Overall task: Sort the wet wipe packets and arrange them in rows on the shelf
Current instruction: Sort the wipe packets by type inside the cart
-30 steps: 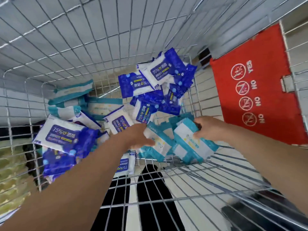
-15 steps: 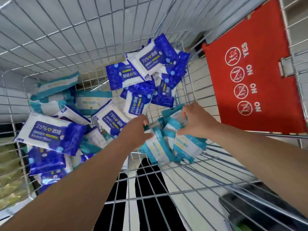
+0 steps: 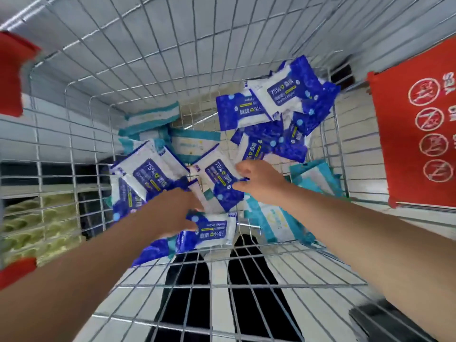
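Down at the centre of the frame, inside the wire cart [image 3: 148, 58], both hands were in among the wet wipe packets. The right hand [image 3: 259, 183] pinched the right edge of a blue-and-white packet [image 3: 217, 178] marked 75%, fingers on top, thumb beneath, and the packet was tilted up off the pile. The left hand [image 3: 172, 213], just below and to the left, had its fingers against the left end of a second blue packet [image 3: 212, 232] lying flat; gripping or only touching, I couldn't tell. At upper right, a heap of blue packets [image 3: 278, 97] was piled against the cart's far corner. Left of centre, another blue one [image 3: 150, 174] sat tilted on more of its kind. Teal packets showed at the pile's upper left [image 3: 153, 117] and at lower right [image 3: 276, 218], beside the right forearm. At far right stood a red panel [image 3: 419, 134] with white crossed-circle symbols. Through the wire at the bottom, dark trouser legs [image 3: 187, 292] showed over a pale floor [image 3: 219, 312].
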A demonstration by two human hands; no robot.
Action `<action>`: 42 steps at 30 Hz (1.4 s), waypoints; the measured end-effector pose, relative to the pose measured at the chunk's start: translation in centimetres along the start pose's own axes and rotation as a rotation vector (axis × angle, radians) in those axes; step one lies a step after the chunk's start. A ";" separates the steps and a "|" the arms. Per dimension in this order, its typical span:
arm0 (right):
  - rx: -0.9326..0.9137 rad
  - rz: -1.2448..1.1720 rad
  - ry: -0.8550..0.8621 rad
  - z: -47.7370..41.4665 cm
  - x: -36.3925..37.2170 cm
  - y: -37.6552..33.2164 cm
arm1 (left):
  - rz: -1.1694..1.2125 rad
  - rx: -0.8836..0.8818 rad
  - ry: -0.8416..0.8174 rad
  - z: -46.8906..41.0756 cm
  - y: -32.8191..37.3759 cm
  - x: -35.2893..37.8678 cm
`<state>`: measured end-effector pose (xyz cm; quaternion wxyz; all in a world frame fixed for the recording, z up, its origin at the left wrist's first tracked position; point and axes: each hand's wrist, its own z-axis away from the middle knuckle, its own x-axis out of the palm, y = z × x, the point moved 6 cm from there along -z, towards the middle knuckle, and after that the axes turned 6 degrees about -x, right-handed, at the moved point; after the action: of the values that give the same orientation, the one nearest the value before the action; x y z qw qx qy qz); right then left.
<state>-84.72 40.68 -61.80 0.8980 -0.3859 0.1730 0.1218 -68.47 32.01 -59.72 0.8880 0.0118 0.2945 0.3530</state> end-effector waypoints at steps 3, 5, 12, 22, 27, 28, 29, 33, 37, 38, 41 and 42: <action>0.075 0.001 0.022 -1.2 1.5 0.9 | -0.056 0.036 0.056 -0.7 -0.1 0.1; 0.110 0.002 0.056 -1.6 1.9 1.3 | -0.079 0.055 0.075 -1.0 0.0 0.1; 0.125 -0.077 0.065 -1.9 1.2 0.3 | 0.238 -0.015 0.177 1.6 -1.8 -2.8; 0.080 -0.264 0.129 -1.7 -2.2 -3.4 | 0.389 -0.383 0.495 5.4 -8.3 -8.6; 0.115 -0.411 0.036 -1.6 1.9 -4.9 | 0.425 -0.467 0.573 6.8 -10.0 -9.4; 0.100 -0.418 0.035 -1.7 2.6 -5.4 | 0.378 -0.507 0.550 7.3 -10.4 -9.5; 0.082 -0.423 0.037 -2.0 3.1 -6.0 | 0.328 -0.537 0.530 7.7 -11.0 -9.5; 0.038 -0.401 0.039 -3.5 4.7 -8.0 | 0.315 -0.540 0.528 9.0 -12.2 -9.3; 0.071 -0.407 0.050 -4.7 5.4 -8.3 | 0.382 -0.534 0.544 8.8 -12.0 -9.0; 0.080 -0.422 0.056 -4.7 5.3 -8.2 | 0.387 -0.528 0.553 8.7 -11.7 -9.1; 0.077 -0.478 0.049 -4.4 4.4 -8.3 | 0.454 -0.515 0.564 8.6 -11.5 -9.4; 0.066 -0.486 0.043 -4.3 3.8 -8.4 | 0.507 -0.508 0.567 8.7 -11.5 -9.5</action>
<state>-79.22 32.22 -60.63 0.9091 -0.3893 0.0981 -0.1117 -62.22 18.98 -50.28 0.6325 -0.2320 0.4180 0.6094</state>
